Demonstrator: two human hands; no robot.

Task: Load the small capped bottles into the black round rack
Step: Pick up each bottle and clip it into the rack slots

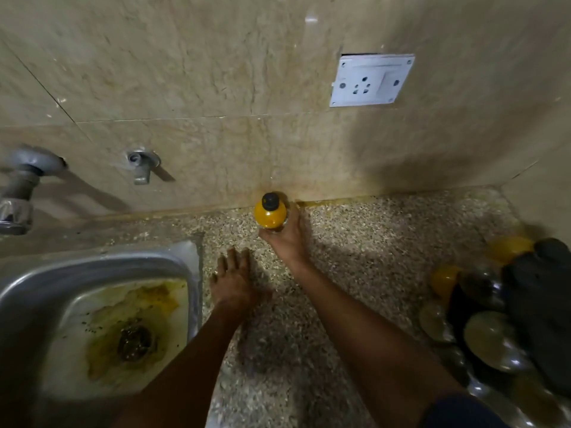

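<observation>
From the head camera, the right hand [285, 234] curls its fingers around a small yellow-filled bottle [270, 213] with a black cap, held upright at the back of the speckled counter [355, 242] close to the tiled wall [216, 88]. The left hand [233, 278] lies flat with straight fingers on the counter beside the steel sink [92, 273]. The black rack [525, 310], blurred and ringed with more bottles, stands far right, well apart; a white socket plate [372, 80] and two taps [142, 165] hang on the wall.

Right hand [285, 234] around yellow bottle [269, 215]
</observation>
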